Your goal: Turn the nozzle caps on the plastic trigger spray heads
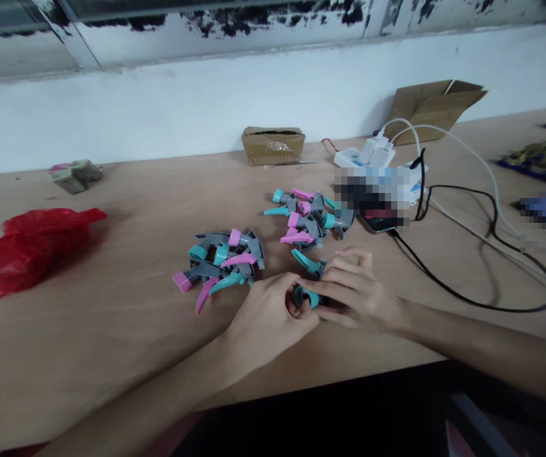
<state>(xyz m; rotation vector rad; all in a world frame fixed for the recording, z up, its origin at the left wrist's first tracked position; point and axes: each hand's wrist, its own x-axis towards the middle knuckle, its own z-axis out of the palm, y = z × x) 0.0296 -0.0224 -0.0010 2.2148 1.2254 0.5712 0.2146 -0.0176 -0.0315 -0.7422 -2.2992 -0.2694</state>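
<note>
Near the front edge of the table, my left hand and my right hand meet around a grey spray bottle trigger head with a teal collar and teal lever. The fingers of my left hand are closed at the collar's opening. My right hand wraps the grey body, covering most of it. One pile of grey spray trigger heads with pink and teal parts lies left of my hands. Another pile of trigger heads lies just beyond them.
A red plastic bag lies at the left. Along the wall stand a small cardboard box and a larger open one. A power strip, a black cable and white cords spread over the right side.
</note>
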